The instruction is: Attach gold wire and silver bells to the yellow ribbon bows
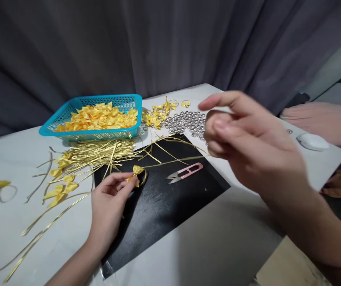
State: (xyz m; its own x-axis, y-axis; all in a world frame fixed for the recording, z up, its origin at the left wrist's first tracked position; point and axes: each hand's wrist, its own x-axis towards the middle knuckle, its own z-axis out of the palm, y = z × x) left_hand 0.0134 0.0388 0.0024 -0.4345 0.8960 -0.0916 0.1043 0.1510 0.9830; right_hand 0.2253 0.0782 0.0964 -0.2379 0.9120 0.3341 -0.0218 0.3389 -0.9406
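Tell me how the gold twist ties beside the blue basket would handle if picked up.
The gold twist ties look thin and bent, so probably light and floppy. Loosely heaped, they would likely scatter or snag together.

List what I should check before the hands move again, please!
1. Grip of left hand on bow: ok, pinched at the fingertips.
2. Bow over mat: ok.
3. Anything in right hand: cannot tell, blurred.
4. Nothing touching snips on mat: ok.
5. Pile of ties in front of basket, near left hand: ok.
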